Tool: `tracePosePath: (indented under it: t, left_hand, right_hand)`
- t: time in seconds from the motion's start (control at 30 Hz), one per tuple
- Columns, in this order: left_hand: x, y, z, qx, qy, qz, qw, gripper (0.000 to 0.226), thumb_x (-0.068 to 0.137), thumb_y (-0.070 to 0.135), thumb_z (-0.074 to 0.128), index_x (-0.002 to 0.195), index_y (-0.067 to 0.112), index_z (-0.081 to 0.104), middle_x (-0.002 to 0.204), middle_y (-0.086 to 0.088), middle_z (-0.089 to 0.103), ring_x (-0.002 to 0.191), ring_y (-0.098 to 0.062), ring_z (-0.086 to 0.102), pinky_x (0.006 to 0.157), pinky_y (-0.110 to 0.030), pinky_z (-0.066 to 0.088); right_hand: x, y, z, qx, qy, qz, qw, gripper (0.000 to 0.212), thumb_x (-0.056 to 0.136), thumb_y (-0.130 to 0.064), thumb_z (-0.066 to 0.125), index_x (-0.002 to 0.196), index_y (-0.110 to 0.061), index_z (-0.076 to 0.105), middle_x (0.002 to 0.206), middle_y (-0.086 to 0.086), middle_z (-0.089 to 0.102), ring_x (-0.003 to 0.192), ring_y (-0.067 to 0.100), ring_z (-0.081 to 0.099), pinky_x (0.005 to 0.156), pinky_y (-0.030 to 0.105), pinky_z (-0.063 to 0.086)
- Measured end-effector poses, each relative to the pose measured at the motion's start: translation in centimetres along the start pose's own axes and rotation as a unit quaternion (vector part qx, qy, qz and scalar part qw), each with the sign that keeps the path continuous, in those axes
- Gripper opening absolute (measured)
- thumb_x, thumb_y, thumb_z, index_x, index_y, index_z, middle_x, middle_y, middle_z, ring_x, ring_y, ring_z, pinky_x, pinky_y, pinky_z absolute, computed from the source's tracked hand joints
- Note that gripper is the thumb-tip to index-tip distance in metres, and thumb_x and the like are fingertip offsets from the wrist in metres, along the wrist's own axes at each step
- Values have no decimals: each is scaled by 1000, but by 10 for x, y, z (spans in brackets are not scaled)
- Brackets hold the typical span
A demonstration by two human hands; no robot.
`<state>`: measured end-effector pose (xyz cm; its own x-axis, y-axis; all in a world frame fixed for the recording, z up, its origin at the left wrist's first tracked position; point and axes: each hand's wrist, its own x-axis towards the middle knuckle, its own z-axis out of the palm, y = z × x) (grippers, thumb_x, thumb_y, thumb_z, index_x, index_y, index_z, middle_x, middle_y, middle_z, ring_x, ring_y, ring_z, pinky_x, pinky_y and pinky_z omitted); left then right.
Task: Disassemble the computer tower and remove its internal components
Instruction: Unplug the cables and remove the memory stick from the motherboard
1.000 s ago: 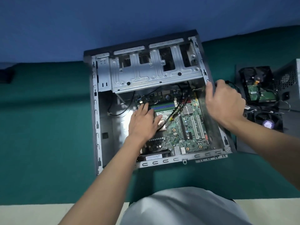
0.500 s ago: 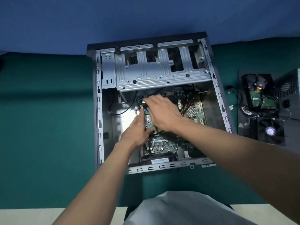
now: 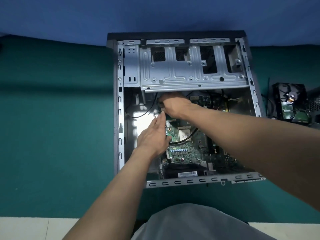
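Metal walls of the grey open computer tower case (image 3: 119,118) enclose the parts; the case lies on its side on a dark green cloth surface (image 3: 52,118). Inside, a green rectangular motherboard (image 3: 183,153) lies flat on the case floor, with a square silver processor socket (image 3: 185,134) on it and a thin black cable (image 3: 138,116) looping over the bare floor to its left. A ribbed silver sheet-metal drive cage (image 3: 181,73) spans the far part of the case. The left hand (image 3: 152,135) lies along the board's left edge, fingers straight and together. The right hand (image 3: 174,105) reaches to the board's far left corner; its curled fingers sit in shadow under the cage's edge, so I cannot tell whether they hold anything. The right forearm hides much of the board's right half. Right of the case, a black hard drive with a green circuit board (image 3: 290,101) sits among dark wires, hard to make out
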<state>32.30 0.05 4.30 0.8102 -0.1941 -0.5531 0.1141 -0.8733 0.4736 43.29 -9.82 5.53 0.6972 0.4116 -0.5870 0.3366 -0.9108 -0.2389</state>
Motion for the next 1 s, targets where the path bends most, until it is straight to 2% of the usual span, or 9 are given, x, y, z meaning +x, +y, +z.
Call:
tracePosePath:
  t: [0.07,0.2,0.37,0.53,0.63,0.7,0.77,0.87,1.0]
  left_hand:
    - [0,0,1,-3,-5,-4,1000,88,98,35,50,151,22,-18,161,3,-6,147,-14,-1,116,-34,8]
    - [0,1,1,3,-5,-5,1000,85,98,34,50,152,20,-15,161,2,-8,147,-14,2,116,-34,15]
    - [0,2,0,7,-16,-15,1000,85,99,34,47,151,20,-19,160,3,-11,147,-14,-4,116,-36,10]
    - [0,2,0,13,-9,-20,1000,85,99,35,47,151,21,-18,161,4,-9,147,-13,0,117,-40,22]
    - [1,2,0,0,-17,-23,1000,86,99,34,48,151,22,-19,161,4,-8,147,-13,-3,119,-42,16]
    - [0,1,1,-2,-17,-25,1000,86,99,33,48,150,23,-19,161,4,-8,147,-13,-4,119,-43,14]
    - [0,1,2,-4,-16,-25,1000,86,99,33,48,150,24,-20,160,4,-8,147,-13,-4,119,-43,12]
    - [0,1,4,-7,-6,-26,1000,87,98,32,49,150,26,-20,160,5,-7,147,-13,-3,117,-40,8]
    - [-1,0,8,-17,2,-26,1000,90,98,28,51,149,28,-22,160,6,-10,147,-14,-4,113,-34,3]
  right_hand:
    - [0,0,1,9,6,3,1000,32,94,-13,33,116,-8,57,110,15,61,92,29,55,78,35,44]
    - [-3,-3,8,-6,47,-5,999,11,93,-12,41,87,-10,51,71,2,48,75,28,54,64,34,38]
    - [4,3,-2,-7,-1,-5,1000,21,96,-17,37,101,-10,57,87,6,53,77,24,52,78,39,50]
    - [-6,-4,7,-16,44,-9,999,23,94,-13,42,71,-11,42,67,2,46,64,24,49,63,36,42]
    - [-3,1,2,17,58,39,997,18,97,-14,41,95,-6,57,72,1,48,80,28,59,68,34,43]
    - [-1,9,-6,14,35,79,996,23,100,-18,37,105,-4,55,85,4,49,93,30,58,73,34,41]
    - [-8,16,-5,-3,35,65,997,22,99,-17,38,105,-3,54,96,5,57,87,29,58,74,34,45]
    - [-30,25,3,-3,117,6,993,25,100,-22,43,107,-12,65,97,12,69,82,30,63,74,36,52]
    - [-70,53,0,21,168,-60,984,25,98,-32,49,102,-14,67,94,3,67,86,23,63,79,36,52]
